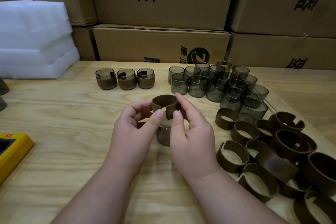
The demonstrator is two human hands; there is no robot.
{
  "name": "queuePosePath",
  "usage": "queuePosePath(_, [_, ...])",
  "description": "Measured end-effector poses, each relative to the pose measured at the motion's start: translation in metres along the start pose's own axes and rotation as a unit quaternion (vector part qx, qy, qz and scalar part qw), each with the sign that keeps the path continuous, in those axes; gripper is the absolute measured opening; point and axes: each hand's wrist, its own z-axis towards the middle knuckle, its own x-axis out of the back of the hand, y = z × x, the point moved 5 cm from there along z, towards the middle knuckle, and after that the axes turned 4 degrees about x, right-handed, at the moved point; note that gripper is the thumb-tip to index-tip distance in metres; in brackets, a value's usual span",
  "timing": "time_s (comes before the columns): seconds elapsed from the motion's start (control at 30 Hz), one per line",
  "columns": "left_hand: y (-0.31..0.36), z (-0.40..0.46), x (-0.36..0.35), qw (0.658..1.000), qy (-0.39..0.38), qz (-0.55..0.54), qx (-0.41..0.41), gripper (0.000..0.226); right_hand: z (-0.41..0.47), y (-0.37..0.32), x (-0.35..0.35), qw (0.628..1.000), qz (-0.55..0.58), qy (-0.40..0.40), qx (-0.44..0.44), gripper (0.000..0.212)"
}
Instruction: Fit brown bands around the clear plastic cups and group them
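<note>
Both my hands hold one brown band (164, 104) above a clear smoky cup (163, 135) at the table's middle. My left hand (134, 129) pinches the band's left end with thumb and fingers. My right hand (190, 132) pinches its right end, where the two ends overlap. The cup sits low between my palms, mostly hidden. Three banded cups (126, 79) stand in a row at the back. Several bare cups (218, 83) cluster at the back right. Loose brown bands (272, 151) lie in a heap at the right.
Stacked cardboard boxes (160, 42) wall off the far edge of the wooden table (72, 151). White foam sheets (32, 42) are piled at the back left. A yellow device (12, 151) lies at the left edge.
</note>
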Motion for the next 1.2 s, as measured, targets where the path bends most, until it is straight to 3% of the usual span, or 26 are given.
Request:
queuePosePath(0.1, [-0.001, 0.000, -0.001, 1.000, -0.012, 0.006, 0.014, 0.055, 0.000, 0.004, -0.004, 0.999, 0.009, -0.038, -0.025, 0.053])
queuePosePath(0.27, [0.000, 0.001, 0.002, 1.000, 0.015, 0.014, 0.018, 0.027, -0.003, 0.008, -0.012, 0.994, -0.025, -0.096, -0.051, 0.064])
queuePosePath(0.37, [0.001, 0.001, 0.004, 0.999, 0.035, 0.024, 0.018, 0.026, -0.002, 0.012, -0.012, 0.992, -0.028, -0.100, -0.074, 0.064])
queuePosePath(0.57, [-0.002, 0.001, 0.000, 0.999, 0.004, 0.040, 0.012, 0.024, 0.000, 0.016, -0.013, 0.988, -0.049, -0.114, -0.093, 0.072])
queuePosePath(0.73, [-0.006, -0.001, -0.006, 0.997, -0.073, 0.030, 0.011, 0.048, -0.001, 0.019, -0.014, 0.985, -0.064, -0.139, -0.081, 0.065])
queuePosePath(0.97, [-0.003, 0.002, 0.000, 0.999, -0.024, 0.029, 0.008, 0.071, 0.000, 0.007, -0.009, 0.996, -0.069, -0.063, -0.011, 0.053])
queuePosePath(1.2, [0.000, 0.000, 0.002, 0.999, -0.019, -0.025, 0.009, 0.063, 0.000, 0.002, -0.005, 0.998, -0.052, -0.039, 0.007, 0.056])
